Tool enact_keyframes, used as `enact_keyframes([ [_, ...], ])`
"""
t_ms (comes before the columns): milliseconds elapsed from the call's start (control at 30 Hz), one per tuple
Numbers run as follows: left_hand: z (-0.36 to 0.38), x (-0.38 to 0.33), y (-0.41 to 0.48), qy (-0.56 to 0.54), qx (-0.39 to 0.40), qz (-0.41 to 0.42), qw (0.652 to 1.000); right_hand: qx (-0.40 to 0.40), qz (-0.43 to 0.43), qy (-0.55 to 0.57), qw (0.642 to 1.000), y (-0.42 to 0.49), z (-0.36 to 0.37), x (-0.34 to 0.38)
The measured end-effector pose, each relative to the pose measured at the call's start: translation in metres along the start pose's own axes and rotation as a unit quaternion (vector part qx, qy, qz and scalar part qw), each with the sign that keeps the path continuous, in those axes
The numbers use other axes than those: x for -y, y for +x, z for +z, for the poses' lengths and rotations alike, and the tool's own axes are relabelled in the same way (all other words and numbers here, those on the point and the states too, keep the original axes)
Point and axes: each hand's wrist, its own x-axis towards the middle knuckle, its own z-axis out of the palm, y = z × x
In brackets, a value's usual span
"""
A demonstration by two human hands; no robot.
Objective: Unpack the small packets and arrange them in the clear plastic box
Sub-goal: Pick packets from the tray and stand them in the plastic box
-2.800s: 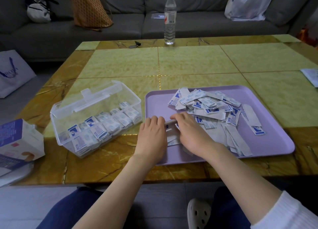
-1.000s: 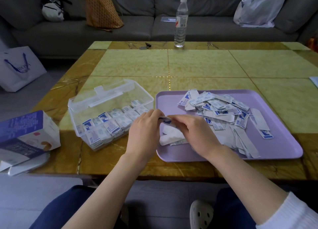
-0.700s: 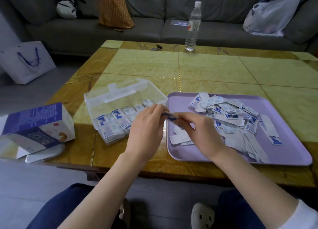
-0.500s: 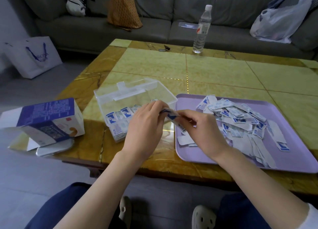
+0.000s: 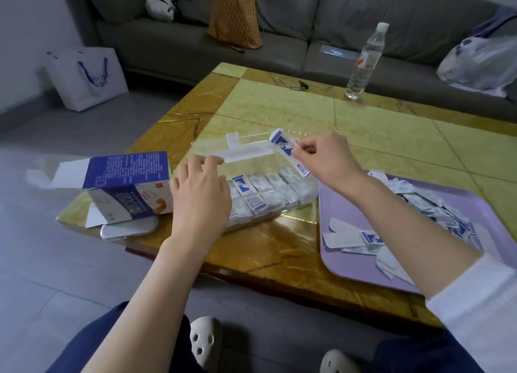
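Observation:
The clear plastic box (image 5: 305, 189) stands open on the table with its lid (image 5: 240, 148) tilted back. Rows of white-and-blue packets (image 5: 265, 193) stand inside it. My right hand (image 5: 326, 158) pinches a strip of packets (image 5: 289, 152) above the box's far right side. My left hand (image 5: 200, 197) hovers over the box's left end with fingers relaxed, touching the lid's edge; it hides that part of the box. A purple tray (image 5: 352, 266) to the right carries a heap of loose packets (image 5: 430, 207) and torn white wrappers (image 5: 349, 238).
An opened blue-and-white carton (image 5: 126, 182) lies on its side left of the box, over a phone (image 5: 128, 230) at the table's near-left corner. A water bottle (image 5: 363, 61) stands at the far edge. Behind are a grey sofa with bags and a white paper bag (image 5: 89, 75) on the floor.
Both hands left the tray and moved left to the box. My right hand now carries the packet strip alone; my left hand let go and reached the box's left end. The view swung left.

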Motion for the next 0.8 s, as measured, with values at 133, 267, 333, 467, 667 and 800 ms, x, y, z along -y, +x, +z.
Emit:
enact_keyframes([
  [133, 0.000, 0.008, -0.001, 0.020, 0.009, -0.002, 1.000, 0.103, 0.059, -0.118, 0.986, 0.025, 0.017, 0.001],
  [267, 0.000, 0.011, -0.003, 0.021, 0.017, 0.010, 1.000, 0.174, 0.124, -0.157, 0.964, 0.041, 0.033, 0.000],
  [333, 0.000, 0.013, -0.004, 0.017, 0.018, 0.016, 1.000, 0.190, 0.138, -0.166, 0.958, 0.044, 0.037, 0.002],
  [467, 0.000, 0.014, -0.005, 0.013, 0.024, 0.018, 0.999, 0.243, 0.152, -0.216, 0.933, 0.043, 0.041, 0.008],
  [667, 0.001, 0.013, -0.005, 0.002, 0.030, 0.018, 0.999, 0.281, 0.175, -0.204, 0.921, 0.043, 0.045, 0.007],
  [800, 0.001, 0.013, -0.005, -0.003, 0.033, 0.016, 0.999, 0.292, 0.160, -0.188, 0.924, 0.041, 0.048, 0.006],
])
